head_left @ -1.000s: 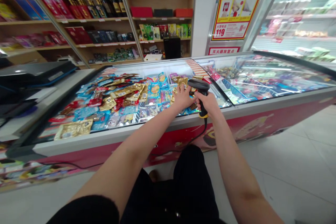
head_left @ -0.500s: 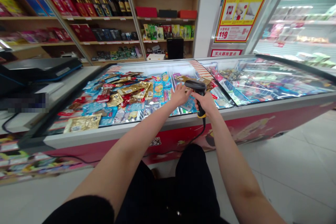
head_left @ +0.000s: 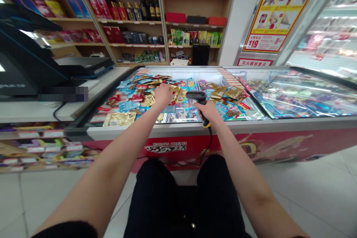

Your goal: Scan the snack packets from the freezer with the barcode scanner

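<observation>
My right hand (head_left: pixel 209 111) is wrapped round the handle of a black and yellow barcode scanner (head_left: pixel 196 96), its head pointing left above the freezer's glass top. My left hand (head_left: pixel 164 95) reaches onto a pile of snack packets (head_left: pixel 147 100), gold, red and blue, left of the scanner. Its fingers are bent down over the gold packets; whether they grip one is hidden. A gold packet (head_left: pixel 119 119) lies apart at the front left. More gold and blue packets (head_left: pixel 225 95) lie to the right of the scanner.
The chest freezer (head_left: pixel 251 123) spans the view. A counter (head_left: pixel 92 100) with a dark machine (head_left: pixel 28 55) stands at left. Shelves (head_left: pixel 164 22) rise behind. The scanner's cable (head_left: pixel 209 141) hangs down the freezer's red front.
The view has turned left. My left hand has moved away from the scanner to the pile of packets on the left. My right hand still holds the scanner.
</observation>
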A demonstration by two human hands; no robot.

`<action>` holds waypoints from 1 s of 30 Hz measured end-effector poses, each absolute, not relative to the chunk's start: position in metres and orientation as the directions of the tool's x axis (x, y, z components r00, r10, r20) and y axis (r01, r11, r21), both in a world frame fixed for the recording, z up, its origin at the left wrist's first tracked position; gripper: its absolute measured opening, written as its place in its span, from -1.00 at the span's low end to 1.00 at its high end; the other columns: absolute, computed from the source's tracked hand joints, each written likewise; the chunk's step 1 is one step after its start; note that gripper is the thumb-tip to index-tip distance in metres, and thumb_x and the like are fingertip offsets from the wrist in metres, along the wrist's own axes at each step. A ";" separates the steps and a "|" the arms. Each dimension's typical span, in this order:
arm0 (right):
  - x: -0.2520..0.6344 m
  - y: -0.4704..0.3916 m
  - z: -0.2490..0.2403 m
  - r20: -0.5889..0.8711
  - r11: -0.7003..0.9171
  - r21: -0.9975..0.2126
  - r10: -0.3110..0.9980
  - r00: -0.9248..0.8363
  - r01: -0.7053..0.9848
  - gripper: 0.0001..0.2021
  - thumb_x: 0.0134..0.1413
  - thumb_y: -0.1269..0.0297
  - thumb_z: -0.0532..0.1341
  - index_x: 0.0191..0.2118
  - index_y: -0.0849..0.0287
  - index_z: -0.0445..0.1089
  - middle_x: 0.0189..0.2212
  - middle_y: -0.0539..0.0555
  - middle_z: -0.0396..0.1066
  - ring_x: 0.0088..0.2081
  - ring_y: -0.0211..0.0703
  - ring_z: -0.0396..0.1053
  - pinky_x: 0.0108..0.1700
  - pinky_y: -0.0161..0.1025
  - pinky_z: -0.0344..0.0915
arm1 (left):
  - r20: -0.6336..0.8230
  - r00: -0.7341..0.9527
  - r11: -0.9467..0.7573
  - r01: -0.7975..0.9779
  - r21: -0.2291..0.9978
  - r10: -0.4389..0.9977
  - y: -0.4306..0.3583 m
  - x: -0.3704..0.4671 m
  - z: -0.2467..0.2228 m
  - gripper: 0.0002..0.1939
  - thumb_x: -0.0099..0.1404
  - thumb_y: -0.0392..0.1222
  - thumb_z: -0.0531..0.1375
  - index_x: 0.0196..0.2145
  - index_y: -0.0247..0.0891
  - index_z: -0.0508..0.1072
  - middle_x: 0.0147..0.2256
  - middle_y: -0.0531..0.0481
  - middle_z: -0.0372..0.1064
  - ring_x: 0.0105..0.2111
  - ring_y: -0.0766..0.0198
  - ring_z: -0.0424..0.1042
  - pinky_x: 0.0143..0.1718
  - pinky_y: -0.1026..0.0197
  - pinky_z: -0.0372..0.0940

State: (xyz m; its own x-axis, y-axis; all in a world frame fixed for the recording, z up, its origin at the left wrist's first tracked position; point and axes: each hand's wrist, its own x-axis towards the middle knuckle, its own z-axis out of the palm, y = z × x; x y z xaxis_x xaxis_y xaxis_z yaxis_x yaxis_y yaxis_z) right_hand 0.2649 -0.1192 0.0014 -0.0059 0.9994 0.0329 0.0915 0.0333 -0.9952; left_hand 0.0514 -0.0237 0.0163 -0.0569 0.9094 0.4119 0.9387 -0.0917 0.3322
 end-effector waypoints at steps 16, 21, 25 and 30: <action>0.210 -0.114 -0.002 -0.001 0.013 -0.994 0.992 -0.126 0.111 -0.76 0.06 0.28 0.33 -0.44 0.10 0.22 -0.73 -0.12 0.24 -0.75 -0.31 0.17 -0.73 -0.36 0.16 | 0.332 -0.220 0.026 0.865 0.502 0.917 -0.018 -0.020 0.007 -0.74 0.08 -0.15 0.36 -0.23 -0.20 0.56 -0.20 -0.12 0.53 -0.05 -0.03 0.46 -0.01 0.11 0.34; 0.210 -0.114 0.000 0.005 0.021 -0.990 0.994 -0.109 0.142 -0.77 0.05 0.28 0.33 -0.41 0.10 0.22 -0.73 -0.13 0.24 -0.75 -0.31 0.17 -0.72 -0.35 0.18 | 0.192 -0.261 0.014 0.623 0.782 0.946 -0.017 -0.015 0.009 -0.82 0.05 -0.17 0.36 -0.38 -0.23 0.49 -0.53 0.07 0.36 -0.42 0.19 0.45 -0.32 0.24 0.34; 0.209 -0.114 0.002 0.008 0.025 -0.988 0.994 -0.109 0.154 -0.78 0.07 0.29 0.31 -0.42 0.10 0.21 -0.73 -0.12 0.24 -0.75 -0.30 0.17 -0.72 -0.35 0.18 | 0.091 -0.295 0.029 0.380 0.925 0.951 -0.021 -0.006 0.011 -0.81 0.00 -0.23 0.38 -0.44 -0.23 0.43 -0.59 0.10 0.30 -0.51 0.26 0.39 -0.41 0.26 0.33; 0.211 -0.119 0.007 0.009 0.026 -0.987 0.994 -0.104 0.157 -0.78 0.07 0.31 0.30 -0.44 0.10 0.21 -0.74 -0.13 0.23 -0.75 -0.31 0.16 -0.72 -0.35 0.18 | 0.088 -0.306 0.017 0.325 0.945 0.948 -0.033 0.007 0.022 -0.73 -0.04 -0.28 0.43 -0.52 -0.23 0.36 -0.61 0.10 0.27 -0.48 0.24 0.41 -0.39 0.24 0.36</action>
